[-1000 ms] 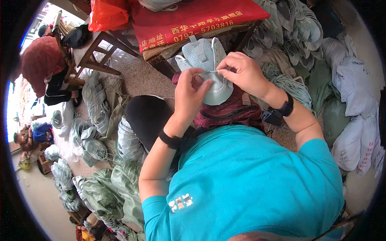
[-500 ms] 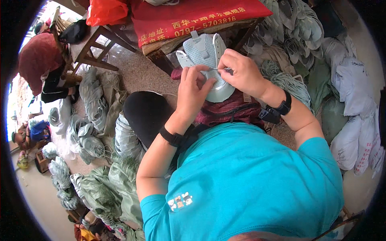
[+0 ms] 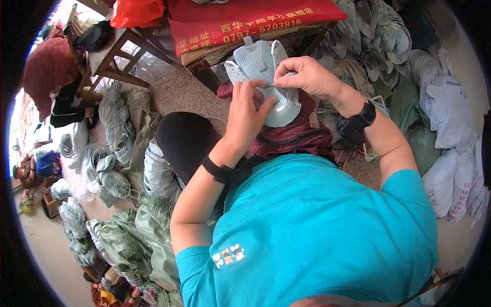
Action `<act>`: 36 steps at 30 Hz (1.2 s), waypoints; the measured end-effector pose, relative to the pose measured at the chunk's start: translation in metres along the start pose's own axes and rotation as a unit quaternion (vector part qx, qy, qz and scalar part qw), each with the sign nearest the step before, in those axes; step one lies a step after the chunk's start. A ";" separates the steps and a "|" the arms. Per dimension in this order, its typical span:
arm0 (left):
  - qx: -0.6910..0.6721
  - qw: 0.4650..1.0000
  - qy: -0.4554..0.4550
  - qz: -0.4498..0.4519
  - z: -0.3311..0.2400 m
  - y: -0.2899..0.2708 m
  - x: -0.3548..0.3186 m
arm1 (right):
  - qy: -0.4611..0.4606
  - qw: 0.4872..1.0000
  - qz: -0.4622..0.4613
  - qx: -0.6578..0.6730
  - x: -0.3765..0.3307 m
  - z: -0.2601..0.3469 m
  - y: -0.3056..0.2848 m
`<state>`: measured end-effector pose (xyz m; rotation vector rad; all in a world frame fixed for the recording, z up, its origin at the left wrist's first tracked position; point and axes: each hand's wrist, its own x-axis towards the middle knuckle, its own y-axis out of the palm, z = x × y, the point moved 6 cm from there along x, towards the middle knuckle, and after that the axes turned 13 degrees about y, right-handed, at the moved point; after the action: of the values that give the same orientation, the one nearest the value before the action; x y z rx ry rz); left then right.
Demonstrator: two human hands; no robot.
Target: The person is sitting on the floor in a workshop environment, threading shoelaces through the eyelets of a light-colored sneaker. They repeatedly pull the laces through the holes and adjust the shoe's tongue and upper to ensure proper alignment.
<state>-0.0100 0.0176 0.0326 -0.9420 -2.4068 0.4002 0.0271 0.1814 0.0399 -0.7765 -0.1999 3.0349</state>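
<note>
A pale blue-grey shoe upper (image 3: 284, 111) with a mesh tongue and two eyelet flaps lies before me, toe toward my body. My left hand (image 3: 247, 108) is closed at its left side, thumb and forefinger gripping it near the base of the tongue. Close to those fingertips, my right hand (image 3: 309, 81) pinches over the right side of the upper. Whatever sits between the right fingers is too small to make out. Beneath the upper, a dark red striped cloth (image 3: 291, 138) is bunched over my lap.
Just beyond stands a wooden table (image 3: 204, 60) under a red printed cloth (image 3: 255, 20). Bundled shoe uppers (image 3: 116, 123) and green sacks (image 3: 130, 238) cover the floor at left. White sacks (image 3: 452, 112) are piled at right. Another person (image 3: 51, 77) is at the far left.
My right hand has shifted slightly left and up, its fingers now nearer my left fingertips. My left hand stays at the upper, nearly in place.
</note>
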 end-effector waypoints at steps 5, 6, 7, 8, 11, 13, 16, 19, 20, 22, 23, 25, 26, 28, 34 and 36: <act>0.031 0.999 0.016 0.011 -0.003 0.000 0.002 | -0.106 0.988 -0.065 -0.097 -0.006 0.009 0.010; 0.032 0.999 0.011 0.008 -0.001 0.001 0.002 | -0.150 0.975 -0.093 -0.138 -0.008 0.013 0.013; 0.032 0.999 0.006 0.005 0.001 0.001 0.002 | -0.164 0.967 -0.109 -0.161 -0.010 0.013 0.014; 0.033 0.999 0.001 0.001 0.003 0.002 0.002 | -0.178 0.958 -0.125 -0.185 -0.013 0.012 0.014; 0.029 1.000 0.002 -0.005 0.002 0.001 0.001 | -0.209 0.935 -0.174 -0.229 -0.023 0.019 0.013; 0.030 1.000 0.000 0.002 0.002 0.002 0.001 | -0.209 0.920 -0.214 -0.253 -0.029 0.020 0.011; 0.035 0.999 -0.006 0.009 0.001 0.002 0.002 | -0.204 0.918 -0.225 -0.256 -0.024 0.016 0.011; 0.043 0.999 -0.001 0.007 0.002 0.001 0.001 | -0.211 0.928 -0.193 -0.241 -0.016 0.017 0.021; 0.047 0.999 0.003 0.004 0.002 0.001 0.000 | -0.215 0.928 -0.181 -0.245 -0.016 0.017 0.021; 0.042 0.999 -0.002 0.007 -0.001 -0.001 0.001 | -0.229 0.926 -0.157 -0.257 -0.015 0.024 0.018; 0.040 0.999 -0.005 0.008 -0.002 -0.002 0.001 | -0.235 0.920 -0.155 -0.271 -0.017 0.027 0.018; 0.031 0.999 0.025 -0.015 -0.006 -0.005 0.001 | -0.245 0.910 -0.152 -0.298 -0.020 0.031 0.019; 0.027 0.999 0.040 -0.025 -0.007 -0.007 0.001 | -0.232 0.920 -0.130 -0.287 -0.017 0.030 0.018; 0.068 0.996 0.057 -0.031 -0.004 -0.011 0.000 | -0.204 0.939 -0.087 -0.263 -0.012 0.027 0.015; 0.225 0.966 0.126 0.038 -0.014 -0.024 0.009 | -0.202 0.954 -0.053 -0.216 -0.009 0.026 0.016; 0.265 0.953 0.144 0.019 -0.017 -0.048 0.004 | -0.132 0.975 -0.044 -0.174 -0.011 0.022 0.010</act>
<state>-0.0289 -0.0125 0.0690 -0.7371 -1.8748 0.8132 0.0264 0.1682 0.0631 -0.3510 -0.7616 3.0430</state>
